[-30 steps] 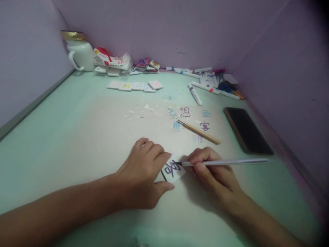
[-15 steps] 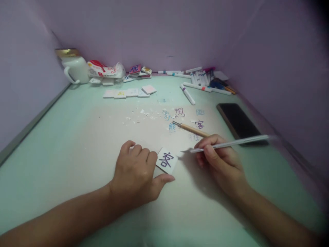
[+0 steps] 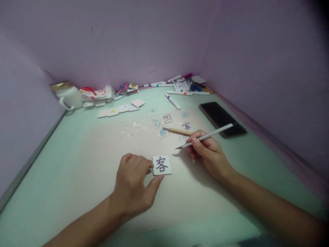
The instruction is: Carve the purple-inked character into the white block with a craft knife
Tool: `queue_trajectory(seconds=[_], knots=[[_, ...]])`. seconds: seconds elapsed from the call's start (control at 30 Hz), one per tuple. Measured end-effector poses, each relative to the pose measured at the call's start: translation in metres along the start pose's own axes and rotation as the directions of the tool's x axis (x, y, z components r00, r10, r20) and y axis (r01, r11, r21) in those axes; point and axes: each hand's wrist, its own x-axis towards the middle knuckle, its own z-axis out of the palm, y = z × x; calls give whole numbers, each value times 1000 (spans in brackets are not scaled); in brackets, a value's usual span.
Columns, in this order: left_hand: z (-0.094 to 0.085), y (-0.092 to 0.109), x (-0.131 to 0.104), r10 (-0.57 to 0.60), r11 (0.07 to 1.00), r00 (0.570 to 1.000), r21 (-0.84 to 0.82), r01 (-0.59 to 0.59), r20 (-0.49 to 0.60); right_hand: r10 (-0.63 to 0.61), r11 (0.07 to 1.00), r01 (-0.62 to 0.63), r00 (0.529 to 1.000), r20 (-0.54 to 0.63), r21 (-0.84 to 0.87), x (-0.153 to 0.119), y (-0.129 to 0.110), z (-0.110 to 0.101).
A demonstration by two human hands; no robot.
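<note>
A pale green table (image 3: 64, 164) is seen strewn with white chips (image 3: 133, 127), a marked tile (image 3: 161, 165), a row of blank tiles (image 3: 118, 109), scattered markers (image 3: 180, 87), a wooden-handled tool (image 3: 177, 131), a dark phone (image 3: 222, 119) and a white mug (image 3: 67, 96).

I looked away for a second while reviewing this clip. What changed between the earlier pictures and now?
The right hand lifted the silver knife off the white tile; its tip now hangs clear to the tile's right. The left hand turned the tile square, so its purple character reads upright, and shows it uncovered. Unchanged: the right grip on the knife, the left fingers on the tile, the wooden tool and phone lying beyond.
</note>
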Motion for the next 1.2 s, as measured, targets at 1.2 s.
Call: queue_trajectory(seconds=[1.2], knots=[[5,-32,0,-10,998,990,-52,18,143,-30,999,24,969,-245,-29,20,5,-10]])
